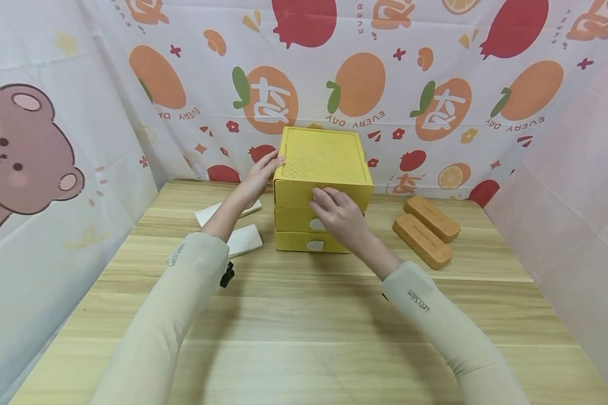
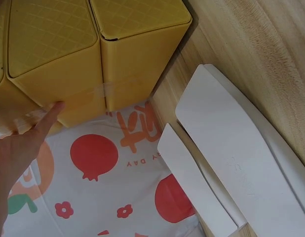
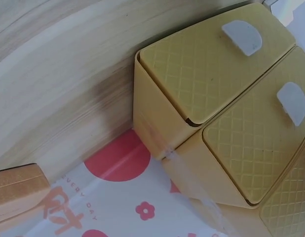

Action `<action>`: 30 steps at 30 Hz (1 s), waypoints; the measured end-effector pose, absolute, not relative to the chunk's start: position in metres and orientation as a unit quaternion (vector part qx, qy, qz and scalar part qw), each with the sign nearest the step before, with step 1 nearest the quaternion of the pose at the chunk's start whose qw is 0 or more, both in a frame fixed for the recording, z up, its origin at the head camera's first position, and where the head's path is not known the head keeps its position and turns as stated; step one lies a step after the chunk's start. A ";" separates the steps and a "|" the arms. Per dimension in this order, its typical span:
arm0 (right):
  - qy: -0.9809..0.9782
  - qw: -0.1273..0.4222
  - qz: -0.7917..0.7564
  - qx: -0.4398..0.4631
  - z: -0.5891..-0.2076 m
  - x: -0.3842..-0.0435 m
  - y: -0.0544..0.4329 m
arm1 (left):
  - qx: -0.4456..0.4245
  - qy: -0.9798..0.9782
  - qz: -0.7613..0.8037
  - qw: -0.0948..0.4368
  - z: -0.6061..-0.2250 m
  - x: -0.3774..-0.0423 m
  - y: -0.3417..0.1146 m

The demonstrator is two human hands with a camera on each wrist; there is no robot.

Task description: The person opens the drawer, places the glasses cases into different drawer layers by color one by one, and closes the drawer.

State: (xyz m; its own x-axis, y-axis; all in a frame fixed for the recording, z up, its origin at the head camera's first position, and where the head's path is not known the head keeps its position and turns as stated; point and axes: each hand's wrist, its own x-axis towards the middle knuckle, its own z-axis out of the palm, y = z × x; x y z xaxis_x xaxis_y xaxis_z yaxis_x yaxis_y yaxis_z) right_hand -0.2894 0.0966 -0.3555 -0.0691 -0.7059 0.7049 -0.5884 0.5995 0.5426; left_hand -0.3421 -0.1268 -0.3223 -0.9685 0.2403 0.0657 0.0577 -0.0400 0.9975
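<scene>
The yellow box [image 1: 326, 154], a stack of three drawers, stands near the middle of the back edge of the table [image 1: 304, 349]. The left hand [image 1: 257, 181] is at the box's left side, fingertips by the upper left edge; the left wrist view shows a straight finger laid against the plain side wall, so that hand is unclenched and grasps nothing. The right hand [image 1: 340, 215] is at the front of the top drawer [image 1: 291, 194], fingers and thumb bent together. They cover the spot they touch, so I cannot tell whether they pinch anything, and the right wrist view does not show that hand.

That same view does show the quilted drawer fronts and, on the two lower ones, pale half-round tabs [image 3: 244, 38]; in the head view the quilting on the fronts hardly reads. Both wrist views show clear tape [image 2: 105, 90] across the sides of the box, which the head view does not make out.

Toward the table's back left corner lie two white cases [image 1: 245, 241], partly behind the left arm; the left wrist view shows them side by side. Two brown cases [image 1: 423, 241] lie close together toward the back right corner; only one appears in the right wrist view. Behind the back edge hangs a fruit-print curtain [image 1: 309, 84].
</scene>
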 end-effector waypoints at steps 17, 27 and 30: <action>-0.730 0.475 -0.075 0.486 -0.391 -0.284 0.112 | 0.114 0.689 0.713 0.067 -0.323 -0.343 -0.128; -0.747 0.463 -0.089 0.469 -0.412 -0.288 0.109 | 0.112 0.689 0.713 0.070 -0.323 -0.343 -0.128; -0.746 0.468 -0.086 0.466 -0.414 -0.288 0.108 | 0.112 0.691 0.711 0.070 -0.323 -0.343 -0.128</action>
State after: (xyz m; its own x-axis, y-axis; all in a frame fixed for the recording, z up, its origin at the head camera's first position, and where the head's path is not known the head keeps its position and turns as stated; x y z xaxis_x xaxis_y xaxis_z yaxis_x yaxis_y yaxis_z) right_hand -0.2880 0.1075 -0.4139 -0.1271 -0.7752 0.6188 -0.6145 0.5513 0.5644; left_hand -0.3431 -0.1284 -0.3230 -0.9652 0.2537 0.0633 0.0560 -0.0361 0.9978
